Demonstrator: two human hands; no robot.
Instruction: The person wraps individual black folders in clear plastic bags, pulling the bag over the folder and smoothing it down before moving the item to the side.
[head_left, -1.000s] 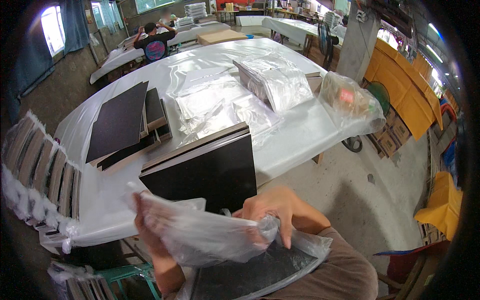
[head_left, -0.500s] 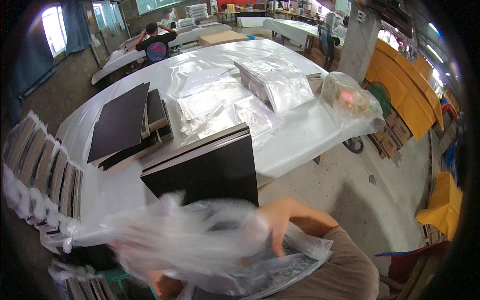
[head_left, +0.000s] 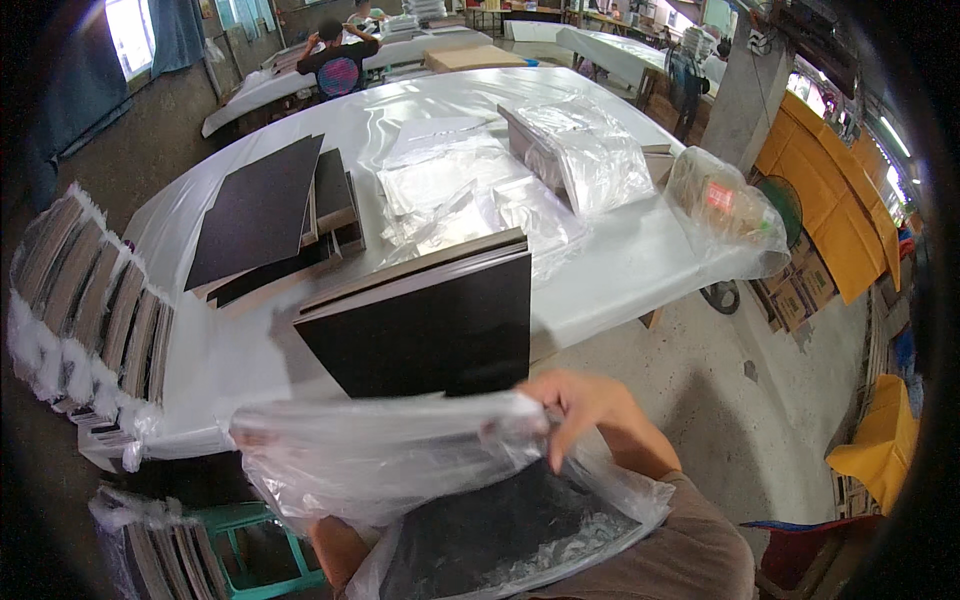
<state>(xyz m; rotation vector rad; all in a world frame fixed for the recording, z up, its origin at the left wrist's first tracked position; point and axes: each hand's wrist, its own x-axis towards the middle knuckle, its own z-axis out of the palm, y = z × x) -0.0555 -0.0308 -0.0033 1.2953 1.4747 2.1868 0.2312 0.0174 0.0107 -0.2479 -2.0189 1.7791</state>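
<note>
A large clear plastic bag (head_left: pixel 390 440) lies across my lap, with a black flat board or stack (head_left: pixel 490 530) inside its lower part. My right hand (head_left: pixel 575 408) pinches the bag's upper edge at its right end. At the opposite end my left hand (head_left: pixel 262 440) shows blurred through the film, closed on the bag; its fingers are partly hidden. Between the two hands the upper edge is stretched nearly straight. Just beyond, a stack of black boards (head_left: pixel 430 325) stands on edge at the table's near side.
On the white-covered table (head_left: pixel 600 290) lie more black boards (head_left: pixel 255 210), loose clear bags (head_left: pixel 450 190), a bagged stack (head_left: pixel 580 155) and a bag with a bottle (head_left: pixel 730 205). Wrapped stacks (head_left: pixel 95 300) stand at left, near a green stool (head_left: pixel 260 550). Another person (head_left: pixel 340 65) sits far off.
The bag's upper edge has gone from crumpled to stretched straight, and the black board inside shows more. My right hand has risen slightly with it. The view has shifted a little.
</note>
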